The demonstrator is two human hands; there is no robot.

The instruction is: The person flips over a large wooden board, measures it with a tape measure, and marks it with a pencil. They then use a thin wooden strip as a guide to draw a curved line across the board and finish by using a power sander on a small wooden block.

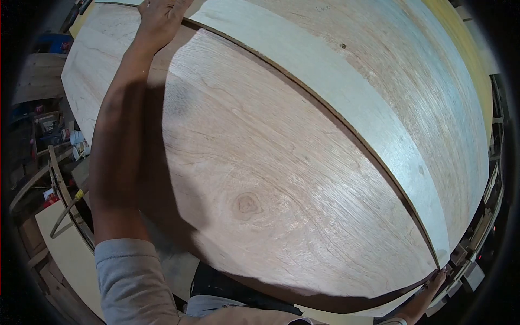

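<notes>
A large plywood sheet (292, 162) with a dark knot fills most of the head view. Across it lies a long, pale plywood strip (346, 92), its brown edge running from upper left to lower right. At the top left, my left hand (162, 21) is closed on the strip's edge, its fingertips partly cut off by the frame. My right hand (430, 292) is at the lower right corner of the sheet, with its fingers gripping the strip's far end. Part of that hand is hidden under the boards.
A yellow board edge (460, 38) shows beyond the sheet at upper right. To the left are cluttered shelves, a white tub (80, 145), a hose with a yellow end (67, 211) and a pale board (65, 254). Wood scraps (476, 233) lie at the right.
</notes>
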